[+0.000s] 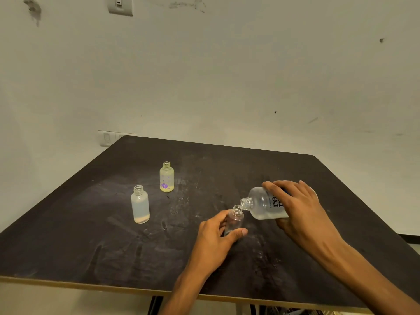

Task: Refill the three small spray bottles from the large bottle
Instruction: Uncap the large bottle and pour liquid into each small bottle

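Clear large bottle [263,204] tipped (right hand [295,205] grip) over small bottle [234,221].

a large clear plastic bottle with dark lettering [266,204] lies tipped, its open mouth touching the open neck of a small clear bottle [234,220]. well left stand 2 uncapped ones: a frosted white bottle [140,204] and a yellowish flower-printed bottle [167,177].

Head-worn view, down onto table [91,235]
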